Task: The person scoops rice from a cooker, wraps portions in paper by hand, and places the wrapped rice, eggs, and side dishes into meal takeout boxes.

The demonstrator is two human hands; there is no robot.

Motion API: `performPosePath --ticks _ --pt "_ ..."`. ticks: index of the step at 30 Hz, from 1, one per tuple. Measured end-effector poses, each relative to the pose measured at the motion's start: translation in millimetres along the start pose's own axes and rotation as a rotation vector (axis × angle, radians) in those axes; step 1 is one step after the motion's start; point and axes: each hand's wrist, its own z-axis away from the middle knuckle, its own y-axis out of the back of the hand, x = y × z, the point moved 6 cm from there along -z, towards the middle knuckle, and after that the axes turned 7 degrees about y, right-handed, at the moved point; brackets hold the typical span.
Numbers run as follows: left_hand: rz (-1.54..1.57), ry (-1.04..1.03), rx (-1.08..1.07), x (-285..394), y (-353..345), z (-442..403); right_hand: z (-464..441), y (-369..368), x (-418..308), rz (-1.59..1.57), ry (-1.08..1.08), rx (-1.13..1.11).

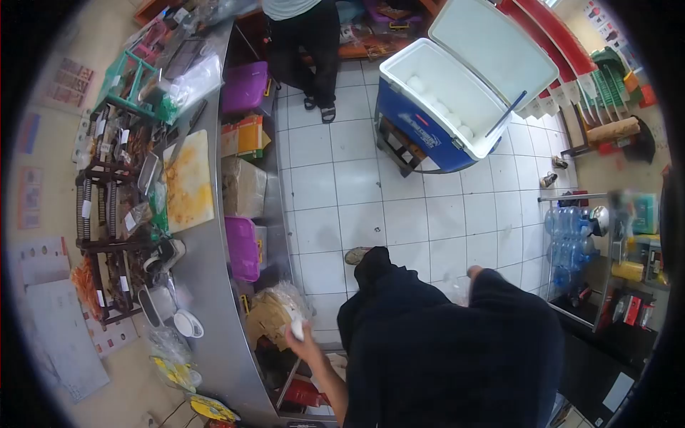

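Observation:
My left hand (305, 344) is low at the left of my body, with its fingers closed around a small white object (297, 327). Right beside that object is a clear plastic bag (289, 296) over brown packaging on the lower shelf. Of my right hand (474, 271) only a small part shows past the black sleeve, so its fingers are hidden. Some clear plastic (457, 289) lies close to that hand; whether the two touch I cannot tell. Further forward stands an open blue and white cooler (428, 135) with several round white items (437, 103) inside.
On the left runs a metal counter (203, 264) with a stained cutting board (190, 182) and racks. Purple bins (244, 250) sit beneath it. Another person (303, 50) stands ahead near the counter. A metal rack with water bottles (571, 235) is at the right.

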Motion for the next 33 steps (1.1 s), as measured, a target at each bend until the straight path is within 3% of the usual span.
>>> performPosePath --ticks 1,2,3,4,5,7,9,10,11,13,17,18,19,20,21,22,23,25,27,28,30,31,33 --pt "0.025 -0.069 -0.079 42 -40 3 12 27 23 0.032 -0.192 0.173" --pt "0.068 -0.150 -0.185 63 -78 2 14 46 35 -0.018 -0.253 0.321" --pt "-0.209 -0.348 -0.182 74 -114 -1 -27 36 32 -0.178 -0.232 0.495" --pt "-0.298 -0.546 -0.251 146 -146 29 -53 39 23 -0.421 0.086 0.295" --pt "-0.172 -0.642 -0.366 175 -182 48 -65 54 -6 -0.631 0.419 0.065" --pt "-0.203 -0.816 -0.504 204 -252 86 27 145 -65 -1.420 0.720 -0.630" --pt "-0.029 -0.948 -0.728 230 -317 142 151 251 -91 -1.573 0.975 -0.849" --pt "0.000 -0.965 -0.723 247 -328 176 173 277 -97 -1.552 1.170 -1.045" --pt "-0.045 -1.022 -0.799 269 -338 207 179 292 -93 -1.626 1.032 -0.975" --pt "0.042 -1.069 -0.588 285 -335 247 136 318 -96 -1.643 1.059 -0.864" --pt "0.173 -0.809 -0.424 266 -304 235 24 393 -100 -1.717 0.869 -0.866" --pt "0.173 -0.754 -0.402 228 -311 217 -10 416 -106 -1.773 0.901 -0.804" --pt "0.123 -0.561 -0.464 188 -298 200 -42 440 -110 -1.829 0.931 -0.736" --pt "0.010 -0.539 -0.289 123 -287 184 -58 456 -109 -1.821 0.896 -0.783" --pt "0.061 -0.362 -0.270 58 -273 172 -70 479 -117 -1.814 0.879 -0.835" --pt "-0.113 -0.280 -0.108 10 -242 175 -72 496 -120 -1.813 0.849 -0.881" --pt "-0.227 -0.043 0.027 -16 -205 197 -97 510 -123 -1.822 0.837 -0.788" --pt "-0.318 0.061 0.280 -58 -151 243 -154 533 -119 -1.806 0.816 -0.216" --pt "-0.032 0.194 0.499 -104 -126 295 -164 548 -119 -1.609 0.852 0.385" --pt "0.150 0.258 0.593 -116 -122 321 -124 549 -116 -1.475 0.860 0.738" --pt "0.230 0.354 0.820 -115 -126 372 -73 535 -164 -1.327 1.150 0.716" --pt "0.440 0.425 0.935 -133 -143 389 -47 528 -192 -1.254 1.282 0.708" --pt "0.826 0.534 1.070 -173 -196 394 6 493 -265 -1.208 1.511 0.337"
